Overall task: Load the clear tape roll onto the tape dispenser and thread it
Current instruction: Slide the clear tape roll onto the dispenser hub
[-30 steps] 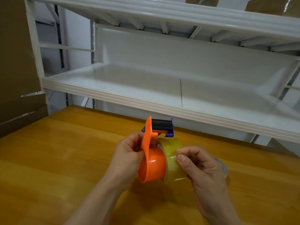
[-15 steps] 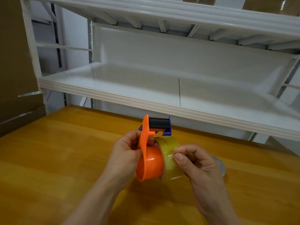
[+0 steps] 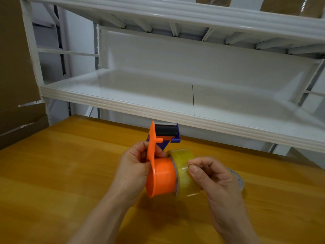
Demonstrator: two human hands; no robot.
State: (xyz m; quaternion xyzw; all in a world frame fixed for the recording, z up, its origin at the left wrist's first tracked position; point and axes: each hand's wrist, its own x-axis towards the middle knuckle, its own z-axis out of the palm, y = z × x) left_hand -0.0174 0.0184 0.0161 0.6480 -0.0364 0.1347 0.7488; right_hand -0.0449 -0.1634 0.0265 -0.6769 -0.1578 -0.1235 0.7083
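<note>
An orange tape dispenser (image 3: 161, 176) with a black roller and a blue blade guard at its top is held upright above the wooden table (image 3: 52, 173). My left hand (image 3: 135, 164) grips its flat orange side plate. A clear yellowish tape roll (image 3: 184, 175) sits at the right end of the dispenser's orange hub, only partly on it. My right hand (image 3: 211, 180) holds the roll by its outer face, thumb on the front and fingers over the top.
Another clear tape roll (image 3: 238, 180) lies on the table behind my right hand, mostly hidden. A white metal shelf (image 3: 158, 110) runs along the table's far edge. Cardboard boxes (image 3: 15, 67) stand at the left.
The dispenser has been raised a little, showing more of its roller and blade. The tape roll stays at the hub's right end, with my right hand shifted slightly on it.
</note>
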